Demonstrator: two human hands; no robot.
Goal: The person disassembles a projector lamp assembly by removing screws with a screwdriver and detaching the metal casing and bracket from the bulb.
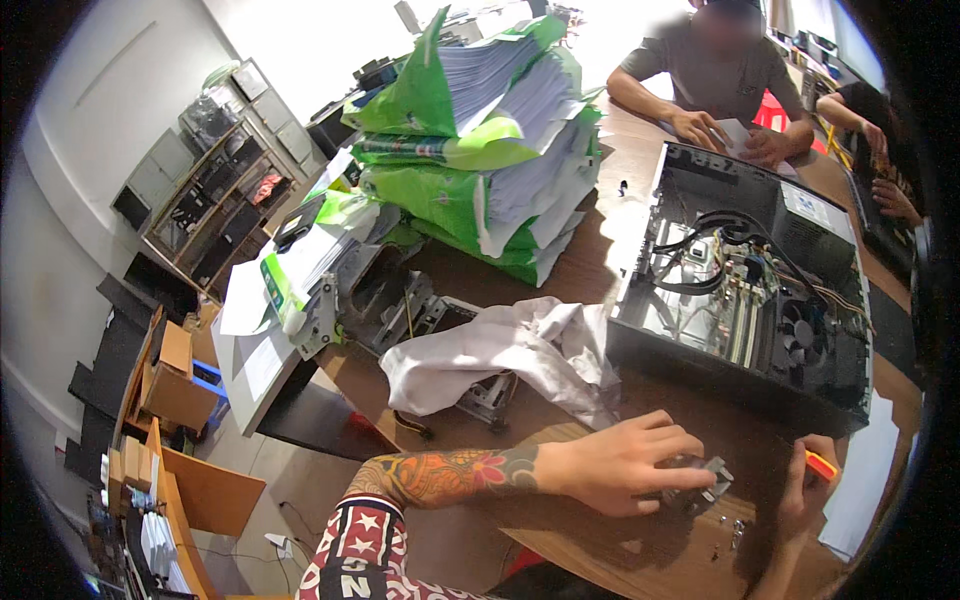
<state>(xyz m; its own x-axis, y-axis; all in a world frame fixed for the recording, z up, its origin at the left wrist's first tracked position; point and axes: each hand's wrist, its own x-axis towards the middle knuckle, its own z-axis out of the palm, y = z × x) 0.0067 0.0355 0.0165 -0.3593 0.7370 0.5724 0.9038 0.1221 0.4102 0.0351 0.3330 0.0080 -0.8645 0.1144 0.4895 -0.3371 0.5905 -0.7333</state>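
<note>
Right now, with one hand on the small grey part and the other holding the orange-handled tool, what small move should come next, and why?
Probably bring the tool tip down to the small grey part. The left hand already presses that part flat on the wooden table, while the right hand holds the orange-handled tool just beside it, apart from it. Loose screws lie close by.

Bright daylight floods in from the top, washing the far wall (330, 40) and table (625, 160) edge to white glare. Near hands sit in softer shade. Fisheye bending curves the edges, with black corners and slight overall blur
</note>
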